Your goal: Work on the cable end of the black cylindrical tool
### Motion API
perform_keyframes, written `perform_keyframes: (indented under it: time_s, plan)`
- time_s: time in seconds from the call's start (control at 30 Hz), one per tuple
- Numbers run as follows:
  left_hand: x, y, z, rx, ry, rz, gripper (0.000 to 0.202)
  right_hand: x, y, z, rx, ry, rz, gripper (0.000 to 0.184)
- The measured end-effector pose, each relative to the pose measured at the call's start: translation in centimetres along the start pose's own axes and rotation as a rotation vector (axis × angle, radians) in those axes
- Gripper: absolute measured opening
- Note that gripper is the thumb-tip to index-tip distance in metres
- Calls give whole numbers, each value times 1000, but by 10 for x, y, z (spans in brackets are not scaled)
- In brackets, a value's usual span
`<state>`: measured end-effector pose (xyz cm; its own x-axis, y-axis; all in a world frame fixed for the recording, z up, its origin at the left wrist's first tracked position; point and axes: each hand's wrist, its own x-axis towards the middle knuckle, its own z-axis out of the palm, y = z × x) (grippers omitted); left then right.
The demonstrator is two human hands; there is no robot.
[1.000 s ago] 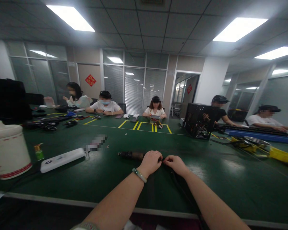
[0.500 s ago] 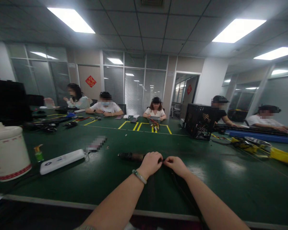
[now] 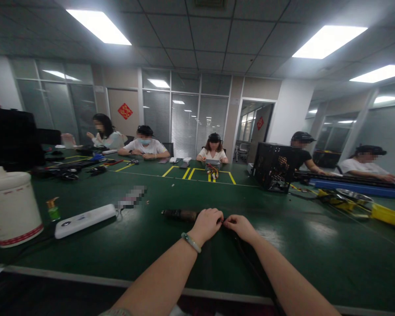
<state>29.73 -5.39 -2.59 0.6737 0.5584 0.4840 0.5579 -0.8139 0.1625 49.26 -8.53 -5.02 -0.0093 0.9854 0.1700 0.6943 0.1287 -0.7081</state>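
Observation:
A dark electric screwdriver (image 3: 187, 215) lies across the green table with its narrow tip to the left. My left hand (image 3: 208, 224) is closed over its rear part, which the fingers hide. Close on the right, my right hand (image 3: 242, 227) pinches at the tool's cord end, thumb and forefinger together. The fingertips of both hands nearly meet there, and the small part between them is too hidden to make out. A black cord (image 3: 250, 259) runs from this spot down past my right forearm to the table's near edge.
On the left stand a white lidded mug (image 3: 15, 210), a small green bottle (image 3: 53, 210) and a white power strip (image 3: 85, 221). A black computer case (image 3: 272, 167) stands at the right rear. Yellow tools and straps (image 3: 349, 199) lie far right. Several people sit around the table.

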Motion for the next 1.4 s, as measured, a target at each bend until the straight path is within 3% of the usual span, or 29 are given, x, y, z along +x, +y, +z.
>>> perform_keyframes:
  time_s: [0.5,0.67,1.17,1.4]
  plan:
    - [0,1,1,9,-5,9,9,2,10,4,1,3,-40,20]
    - [1,3,-1,0,-7,-23,11,-1,4,-1,-9,-28,-33,19]
    - [0,6,-4,0,-1,-34,12,-6,-12,0,-101,80,-48,14]
    - [-1,4,-3,-13,3,-37,14,-5,-9,0,-104,84,-48,13]
